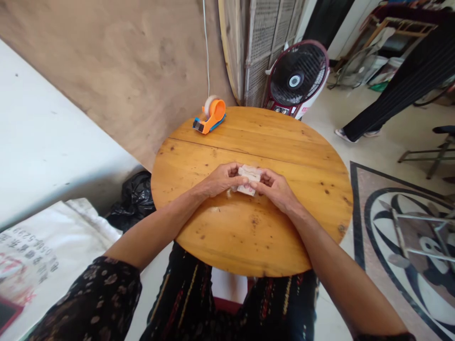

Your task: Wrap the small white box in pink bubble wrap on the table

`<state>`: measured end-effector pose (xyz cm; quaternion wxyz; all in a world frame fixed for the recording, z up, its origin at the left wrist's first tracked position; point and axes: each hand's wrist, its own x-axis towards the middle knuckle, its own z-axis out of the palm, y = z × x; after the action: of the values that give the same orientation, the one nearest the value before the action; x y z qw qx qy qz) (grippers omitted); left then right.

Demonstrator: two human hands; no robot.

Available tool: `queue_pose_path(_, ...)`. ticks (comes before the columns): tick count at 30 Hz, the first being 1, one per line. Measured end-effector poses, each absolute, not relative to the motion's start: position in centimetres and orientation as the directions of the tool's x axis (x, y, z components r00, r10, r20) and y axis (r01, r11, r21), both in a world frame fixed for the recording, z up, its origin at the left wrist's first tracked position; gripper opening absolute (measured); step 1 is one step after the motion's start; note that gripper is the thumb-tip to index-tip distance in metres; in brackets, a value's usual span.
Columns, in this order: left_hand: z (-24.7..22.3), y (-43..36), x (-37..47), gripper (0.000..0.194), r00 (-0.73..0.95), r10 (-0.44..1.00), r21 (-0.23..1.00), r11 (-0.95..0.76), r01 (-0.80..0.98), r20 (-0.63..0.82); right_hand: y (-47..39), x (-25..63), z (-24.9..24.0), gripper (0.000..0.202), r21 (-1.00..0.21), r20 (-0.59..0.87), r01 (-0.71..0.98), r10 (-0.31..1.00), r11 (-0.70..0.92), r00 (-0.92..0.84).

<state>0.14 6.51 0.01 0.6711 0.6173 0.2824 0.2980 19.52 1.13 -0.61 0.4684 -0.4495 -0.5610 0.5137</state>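
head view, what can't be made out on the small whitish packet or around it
All in the head view:
Small whitish packet: sides partly covered by the left hand and right hand
Pink print on it: too small and blurred
Person in black trousers: upper body cut off by the frame edge
White sack: cut off by the left edge

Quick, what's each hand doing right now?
Left hand: closed on the small pale packet, thumb on top.
Right hand: closed on the same packet, from the other side.
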Motion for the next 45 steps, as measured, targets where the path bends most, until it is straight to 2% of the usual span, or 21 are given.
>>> queue_pose_path(8, 0.5, 6.1, 0.2, 0.046, 0.701, 0.712, 0.995, 0.087, -0.046, -0.03, 1.0, 19.7, -0.5, 0.038, -0.994, 0.087, 0.049, 0.977, 0.098, -0.195)
queue_pose_path(13, 0.4, 6.3, -0.1, 0.042, 0.743, 0.669, 0.995, 0.08, -0.063, -0.006, 0.8, 19.7, -0.3, 0.042, -0.993, 0.078, 0.075, 0.978, 0.094, -0.192)
queue_pose_path(16, 0.7, 6.1, -0.2, 0.037, 0.758, 0.652, 0.996, 0.078, -0.05, -0.013, 0.8, 19.8, -0.4, 0.037, -0.978, 0.092, 0.166, 0.978, 0.123, -0.187)
queue_pose_path(20, 0.9, 5.9, -0.2, 0.038, 0.751, 0.656, 0.992, 0.124, -0.01, -0.074, 0.9, 20.2, -0.6, 0.034, -0.922, 0.189, 0.319, 0.975, 0.217, -0.118)
queue_pose_path(27, 0.6, 5.8, 0.0, 0.04, 0.744, 0.66, 0.992, 0.125, 0.036, -0.11, 0.9, 20.0, -0.6, 0.036, -0.961, 0.141, 0.228, 0.986, 0.158, -0.088)
queue_pose_path(30, 0.7, 5.7, -0.1, 0.04, 0.75, 0.649, 0.99, 0.122, 0.066, -0.13, 0.8, 19.7, -0.3, 0.029, -0.958, 0.194, 0.209, 0.98, 0.197, -0.033)
queue_pose_path(36, 1.2, 5.0, 0.2, 0.042, 0.776, 0.616, 0.989, 0.13, 0.074, -0.139, 0.8, 19.6, 0.0, 0.02, -0.881, 0.347, 0.352, 0.937, 0.315, 0.032)
queue_pose_path(41, 1.6, 4.8, 0.3, 0.042, 0.78, 0.609, 0.987, 0.141, 0.073, -0.145, 0.5, 19.5, 0.1, 0.016, -0.885, 0.34, 0.354, 0.939, 0.303, 0.047)
queue_pose_path(45, 1.4, 4.9, 0.3, 0.042, 0.786, 0.603, 0.989, 0.137, 0.064, -0.134, 0.5, 19.7, 0.1, 0.017, -0.857, 0.392, 0.388, 0.918, 0.34, 0.06)
